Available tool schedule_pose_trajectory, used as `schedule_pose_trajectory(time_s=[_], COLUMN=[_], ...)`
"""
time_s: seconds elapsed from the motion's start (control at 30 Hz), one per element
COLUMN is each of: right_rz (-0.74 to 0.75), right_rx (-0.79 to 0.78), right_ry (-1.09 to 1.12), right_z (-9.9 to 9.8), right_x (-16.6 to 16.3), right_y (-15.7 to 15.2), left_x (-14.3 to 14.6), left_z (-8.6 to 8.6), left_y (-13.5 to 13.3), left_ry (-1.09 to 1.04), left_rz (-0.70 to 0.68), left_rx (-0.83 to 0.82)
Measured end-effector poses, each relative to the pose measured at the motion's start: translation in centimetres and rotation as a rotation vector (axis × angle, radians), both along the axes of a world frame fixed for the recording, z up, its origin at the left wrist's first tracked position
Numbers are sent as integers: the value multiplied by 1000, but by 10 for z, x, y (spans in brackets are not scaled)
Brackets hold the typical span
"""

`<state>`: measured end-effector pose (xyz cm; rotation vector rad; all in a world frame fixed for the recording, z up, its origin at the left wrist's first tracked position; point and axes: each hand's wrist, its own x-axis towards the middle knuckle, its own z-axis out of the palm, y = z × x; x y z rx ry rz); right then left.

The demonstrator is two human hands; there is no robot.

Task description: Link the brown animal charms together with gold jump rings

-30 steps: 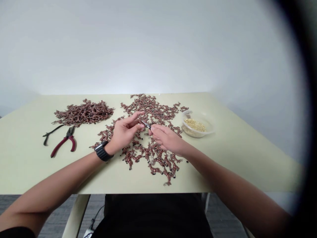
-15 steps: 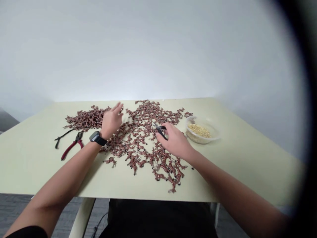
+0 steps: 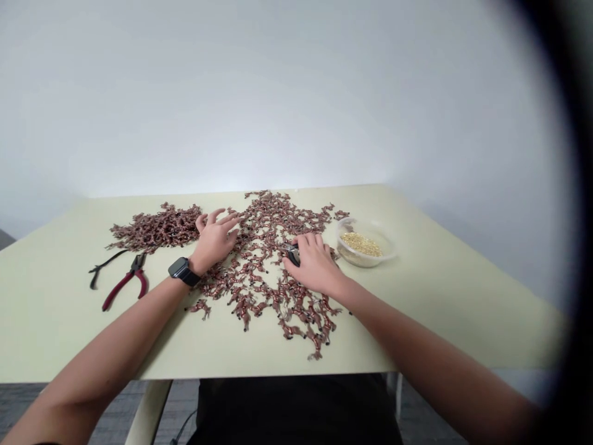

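Observation:
My left hand (image 3: 214,237) lies flat with fingers spread on the left side of a wide scatter of small brown figurines (image 3: 269,266) on the pale green table (image 3: 417,303). A dark watch (image 3: 181,270) is on that wrist. My right hand (image 3: 314,262) rests on the same scatter, its fingers curled over a small black-handled tool (image 3: 292,253). A denser heap of the same brown figurines (image 3: 155,227) lies to the left of my left hand.
Red-handled pliers (image 3: 126,281) and a black-handled tool (image 3: 104,266) lie at the table's left. A clear plastic bowl of small gold pieces (image 3: 364,245) stands right of my right hand. The table's front edge runs close to my body.
My hands, pinched together over the scatter a second ago, separated. The left reached toward the left heap, then came down flat on the pieces; the right lowered with the small tool.

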<state>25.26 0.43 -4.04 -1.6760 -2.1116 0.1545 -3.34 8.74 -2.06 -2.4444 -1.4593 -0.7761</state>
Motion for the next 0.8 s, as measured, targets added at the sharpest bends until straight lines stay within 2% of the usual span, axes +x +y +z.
schedule_pose_trajectory(time_s=[0.17,0.27,0.33,0.43,0.53,0.6,0.7,0.8], right_rz=[89,105,21,-148,-315,-333,-247,-215], right_rx=[-41,-1,98,249,119,-126,-251,-257], right_ry=[25,70,133,195,77,-68,-105,-110], right_z=[1,11,23,42,50,45,31,21], right_x=[-11,-11,1,44,101,129,144,141], right_y=[-14,-13,-4,17,36,44,53,59], left_x=[4,5,6,9,14,17,19,19], left_z=[-9,-13,-13,-14,-15,-15,-15,-17], left_y=[1,2,2,2,-1,-2,-4,-3], left_ry=[9,27,58,120,148,134,106,88], left_rz=[-52,-116,-185,-277,-323,-334,-327,-316], left_rx=[-30,-73,-131,-238,-282,-276,-269,-280])
